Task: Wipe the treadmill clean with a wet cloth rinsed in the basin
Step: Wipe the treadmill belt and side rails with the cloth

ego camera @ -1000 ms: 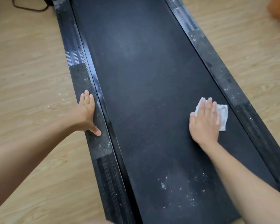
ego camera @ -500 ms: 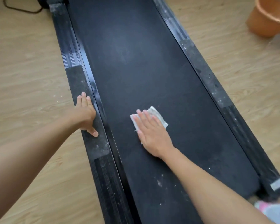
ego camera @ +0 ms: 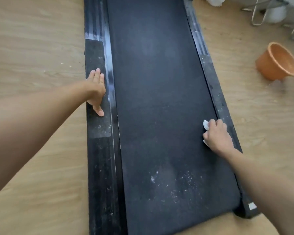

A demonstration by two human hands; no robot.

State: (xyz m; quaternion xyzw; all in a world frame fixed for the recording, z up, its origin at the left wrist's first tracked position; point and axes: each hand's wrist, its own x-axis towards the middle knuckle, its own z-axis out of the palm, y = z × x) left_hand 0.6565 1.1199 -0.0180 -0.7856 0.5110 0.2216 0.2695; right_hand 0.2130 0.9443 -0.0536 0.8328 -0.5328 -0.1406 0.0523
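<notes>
Soft and limp, the small white cloth [ego camera: 205,125] sat wadded at the black treadmill belt's [ego camera: 159,99] right edge, the right hand [ego camera: 217,135] curling its fingers round it, a bunched grip probably suiting it best. The left hand [ego camera: 96,89] lay flat-fingered on the dusty side rail [ego camera: 98,126].

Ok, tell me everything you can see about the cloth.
The cloth is small and white, looks like thin fabric, and is bunched under the right hand, which grips it. Only two bits peek out on the hand's left side. It lies on the black treadmill belt, near its right edge by the side rail. Whether it is wet cannot be told.
</notes>
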